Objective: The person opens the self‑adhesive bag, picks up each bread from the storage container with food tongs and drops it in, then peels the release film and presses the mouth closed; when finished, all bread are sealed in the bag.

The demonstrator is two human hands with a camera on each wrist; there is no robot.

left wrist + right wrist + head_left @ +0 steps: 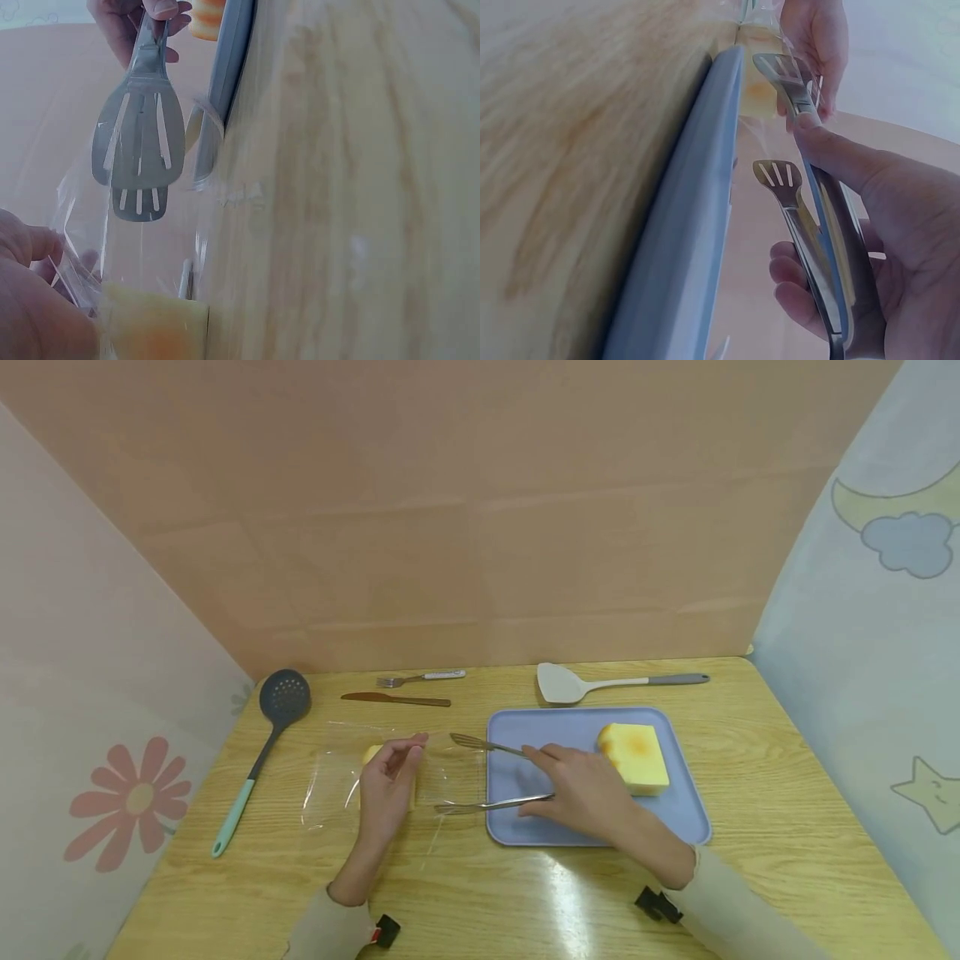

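Note:
My left hand [385, 791] pinches the edge of a clear plastic bag [326, 789] lying on the table. Inside the bag is a yellow piece of bread [154, 326], partly hidden by that hand in the head view. A pair of metal tongs [832, 202] with slotted ends is in my right hand [588, 785], thumb on one arm and fingers around the other. The tongs' two arms stand apart, and their tips point left at the bag's right end. Another browned yellow bread piece [637, 758] sits on a blue tray [521, 724], near the right hand.
A slotted skimmer [272, 735] with a green handle lies at the left. Along the back are a fork [416, 678], a brown knife [395, 699] and a white spatula [566, 685] with a grey handle. Walls enclose the table's back and sides.

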